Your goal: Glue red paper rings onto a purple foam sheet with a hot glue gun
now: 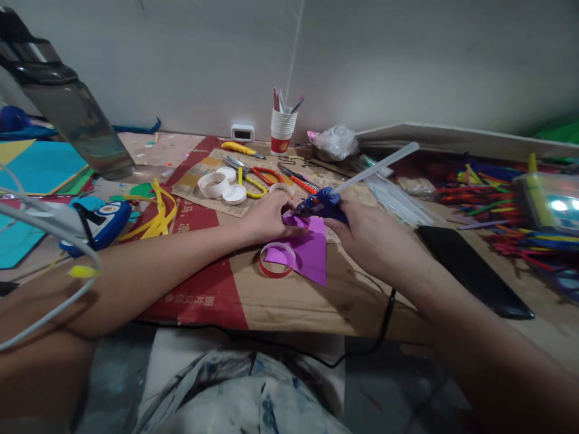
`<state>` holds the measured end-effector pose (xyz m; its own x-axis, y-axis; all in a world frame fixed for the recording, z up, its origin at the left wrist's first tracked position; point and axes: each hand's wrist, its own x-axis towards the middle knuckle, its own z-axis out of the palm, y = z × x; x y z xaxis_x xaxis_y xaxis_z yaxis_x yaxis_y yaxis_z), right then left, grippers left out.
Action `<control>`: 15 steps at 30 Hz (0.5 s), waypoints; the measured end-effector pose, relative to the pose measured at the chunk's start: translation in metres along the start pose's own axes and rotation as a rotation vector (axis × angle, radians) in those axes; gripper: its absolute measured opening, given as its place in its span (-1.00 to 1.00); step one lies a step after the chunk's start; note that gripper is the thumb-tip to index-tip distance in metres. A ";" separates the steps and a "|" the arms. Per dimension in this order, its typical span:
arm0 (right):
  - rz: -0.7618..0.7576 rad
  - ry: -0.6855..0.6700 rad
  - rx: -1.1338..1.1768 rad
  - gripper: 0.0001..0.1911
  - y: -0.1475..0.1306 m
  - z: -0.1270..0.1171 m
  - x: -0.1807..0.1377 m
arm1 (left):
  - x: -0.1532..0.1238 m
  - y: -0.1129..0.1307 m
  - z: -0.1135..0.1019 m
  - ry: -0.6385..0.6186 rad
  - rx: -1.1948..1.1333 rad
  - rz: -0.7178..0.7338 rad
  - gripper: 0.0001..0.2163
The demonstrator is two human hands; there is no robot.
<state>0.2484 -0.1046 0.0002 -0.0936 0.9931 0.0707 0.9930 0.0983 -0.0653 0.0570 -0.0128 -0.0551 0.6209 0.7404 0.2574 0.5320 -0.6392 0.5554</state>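
Note:
My right hand (359, 226) is wrapped round a blue hot glue gun (326, 205), and a long clear glue stick (380, 166) juts from its rear. The gun's nozzle points left, close to the fingers of my left hand (266, 218). Those fingers pinch a small curled purple paper piece (296, 220), partly hidden behind them. Under both hands lies a sheet of purple paper (312, 250). A paper ring (277, 271), red outside and pale inside, stands over the sheet's left corner.
Cardboard (280, 304) covers the table. Beyond my hands are scissors (257, 181), white paper rings (213, 184), a yellow cutter (242, 149) and stacked paper cups (283, 129). A water bottle (76, 102) stands left; a black phone (473, 271) lies right. The gun's cord (386, 319) hangs over the front edge.

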 end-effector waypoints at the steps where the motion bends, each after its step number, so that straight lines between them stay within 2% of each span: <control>1: -0.005 0.007 0.004 -0.66 0.000 0.000 -0.001 | 0.000 0.000 0.000 -0.001 0.005 -0.003 -0.57; 9: -0.021 0.055 0.026 -0.68 0.003 -0.003 -0.006 | -0.001 -0.001 0.001 -0.003 0.014 -0.012 -0.56; 15: 0.010 0.091 0.079 -0.72 0.016 -0.003 -0.007 | -0.002 -0.004 -0.012 -0.088 -0.026 -0.027 -0.51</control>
<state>0.2651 -0.1102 0.0016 -0.0732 0.9845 0.1592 0.9848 0.0966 -0.1441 0.0469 -0.0100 -0.0485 0.6557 0.7351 0.1721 0.5344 -0.6129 0.5820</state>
